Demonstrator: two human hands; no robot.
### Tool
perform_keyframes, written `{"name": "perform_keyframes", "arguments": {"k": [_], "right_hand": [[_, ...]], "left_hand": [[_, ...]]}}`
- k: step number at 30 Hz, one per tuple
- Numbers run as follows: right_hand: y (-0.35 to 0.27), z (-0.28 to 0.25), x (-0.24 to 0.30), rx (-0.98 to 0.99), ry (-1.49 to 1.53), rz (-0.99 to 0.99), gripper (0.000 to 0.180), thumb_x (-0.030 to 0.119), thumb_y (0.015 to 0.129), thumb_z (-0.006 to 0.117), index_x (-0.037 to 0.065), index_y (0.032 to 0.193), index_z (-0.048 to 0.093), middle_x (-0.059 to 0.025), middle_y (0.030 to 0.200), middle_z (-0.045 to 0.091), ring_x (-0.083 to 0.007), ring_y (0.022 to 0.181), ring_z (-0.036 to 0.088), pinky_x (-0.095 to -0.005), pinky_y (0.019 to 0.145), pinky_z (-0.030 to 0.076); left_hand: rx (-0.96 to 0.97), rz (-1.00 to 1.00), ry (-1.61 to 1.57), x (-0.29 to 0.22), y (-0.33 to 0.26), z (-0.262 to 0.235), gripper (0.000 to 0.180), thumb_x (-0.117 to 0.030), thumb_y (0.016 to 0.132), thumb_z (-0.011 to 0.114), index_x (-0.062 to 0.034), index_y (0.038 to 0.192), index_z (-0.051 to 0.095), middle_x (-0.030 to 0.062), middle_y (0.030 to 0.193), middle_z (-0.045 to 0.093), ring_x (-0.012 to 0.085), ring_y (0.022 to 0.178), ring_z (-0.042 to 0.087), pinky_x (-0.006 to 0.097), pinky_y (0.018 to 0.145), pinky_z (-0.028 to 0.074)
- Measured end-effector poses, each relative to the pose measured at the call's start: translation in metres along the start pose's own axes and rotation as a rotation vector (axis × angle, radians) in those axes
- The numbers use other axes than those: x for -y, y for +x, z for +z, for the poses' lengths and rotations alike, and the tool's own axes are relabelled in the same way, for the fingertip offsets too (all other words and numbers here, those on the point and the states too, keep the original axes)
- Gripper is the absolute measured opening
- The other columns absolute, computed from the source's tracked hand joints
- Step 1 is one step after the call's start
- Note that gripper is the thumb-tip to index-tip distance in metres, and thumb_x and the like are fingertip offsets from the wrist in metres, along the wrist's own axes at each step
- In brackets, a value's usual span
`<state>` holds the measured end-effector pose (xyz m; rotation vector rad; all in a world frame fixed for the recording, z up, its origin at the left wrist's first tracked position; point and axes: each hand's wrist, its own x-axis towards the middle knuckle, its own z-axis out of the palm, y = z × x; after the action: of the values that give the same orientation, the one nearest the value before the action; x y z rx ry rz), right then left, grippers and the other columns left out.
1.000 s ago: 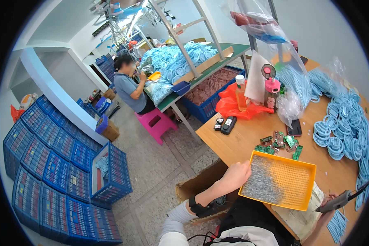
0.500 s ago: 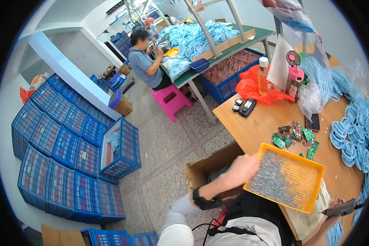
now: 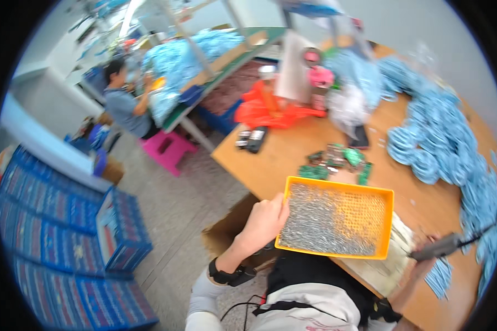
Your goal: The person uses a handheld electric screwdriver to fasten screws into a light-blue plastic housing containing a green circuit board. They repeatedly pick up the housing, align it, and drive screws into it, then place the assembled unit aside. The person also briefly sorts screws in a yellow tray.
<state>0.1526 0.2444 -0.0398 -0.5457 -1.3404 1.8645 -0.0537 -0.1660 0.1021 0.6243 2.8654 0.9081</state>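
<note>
The yellow tray [image 3: 365, 212] is sitting by the near edge of the wood table [image 3: 431, 204], partly over the pale pad [image 3: 385, 273]. Can't tell if it's touching the pad. Lots of thin gray metal pcs [image 3: 317, 220] are lying in it, mostly on the L side & along the bottom; the R side is showing its bumpy yellow floor. Just past the tray, green circuit bds [image 3: 337, 160] are lying in a heap. A cardboard box [image 3: 221, 234] is standing under the table w/ its inside mostly hidden. On the floor to the L, an open blue crate [image 3: 124, 229] is holding some light blue stuff, & lots more blue crates [image 3: 61, 237] are standing in rows. Far back, a big blue bin [image 3: 218, 118] is holding pinkish stuff, partly hidden by a table.

Most of the far part is looking blurry, incl. the co-worker [image 3: 127, 105]. Light blue cords [image 3: 425, 138] are piling up on the R, running into the dark rim.

L hand [image 3: 262, 220] is gripping the tray's L edge, fingers bent tight; the tips are hiding. R hand [image 3: 421, 266] is holding a gray tool [image 3: 437, 248] w/ a cord, fingers closing round it, mostly hidden b/c the tool is in front.
</note>
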Motion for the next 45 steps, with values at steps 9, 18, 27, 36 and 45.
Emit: {"name": "perform_keyframes", "arguments": {"k": [9, 18, 27, 36, 45], "right_hand": [[-0.014, 0.041, 0.04, -0.015, -0.111, -0.034, 0.033, 0.034, 0.096, 0.04, 0.002, 0.102, 0.045, -0.0062, 0.062, 0.048, -0.0146, 0.056, 0.049, -0.026, 0.055, 0.042], [-0.022, 0.061, 0.046, 0.02, -0.123, 0.018, 0.035, 0.036, 0.096, 0.038, 0.002, 0.103, 0.048, -0.0072, 0.065, 0.051, -0.0145, 0.06, 0.051, -0.0263, 0.059, 0.043], [-0.002, 0.02, 0.038, 0.003, -0.163, -0.117, 0.054, 0.047, 0.099, 0.03, 0.001, 0.123, 0.046, -0.0154, 0.117, 0.054, -0.0284, 0.11, 0.055, -0.0402, 0.098, 0.04], [-0.133, 0.25, 0.071, 1.019, -0.662, -0.012, 0.045, 0.013, 0.086, 0.063, 0.003, 0.127, 0.046, -0.0116, 0.085, 0.056, -0.0219, 0.073, 0.056, -0.0333, 0.067, 0.047], [-0.207, 0.335, -0.054, 1.544, -0.877, -0.528, 0.035, 0.015, 0.089, 0.051, 0.002, 0.12, 0.043, -0.017, 0.064, 0.061, -0.0356, 0.057, 0.062, -0.0453, 0.05, 0.049]], "left_hand": [[0.162, -0.009, 0.01, 0.0, 0.01, 0.007, 0.023, -0.014, 0.091, 0.051, 0.004, 0.077, 0.053, 0.0253, 0.063, 0.057, 0.0421, 0.062, 0.059, 0.048, 0.055, 0.046], [0.15, -0.076, -0.079, 0.01, -0.014, 0.006, 0.021, -0.014, 0.092, 0.049, 0.0063, 0.087, 0.056, 0.0217, 0.064, 0.059, 0.0358, 0.057, 0.06, 0.042, 0.051, 0.044], [-0.183, -0.503, -0.037, 0.077, -0.167, -0.074, 0.025, -0.015, 0.096, 0.046, 0.0065, 0.089, 0.057, 0.0131, 0.058, 0.058, 0.0134, 0.046, 0.055, 0.03, 0.043, 0.037], [-0.344, -0.713, -0.135, 0.121, -0.253, -0.045, 0.023, -0.015, 0.095, 0.047, 0.006, 0.094, 0.057, 0.0143, 0.058, 0.059, 0.0175, 0.043, 0.055, 0.032, 0.041, 0.038], [-0.532, -0.801, -0.344, 0.156, -0.313, -0.021, 0.024, -0.016, 0.096, 0.048, 0.0059, 0.096, 0.058, 0.0042, 0.063, 0.058, 0.0068, 0.057, 0.054, 0.026, 0.048, 0.04]]}}
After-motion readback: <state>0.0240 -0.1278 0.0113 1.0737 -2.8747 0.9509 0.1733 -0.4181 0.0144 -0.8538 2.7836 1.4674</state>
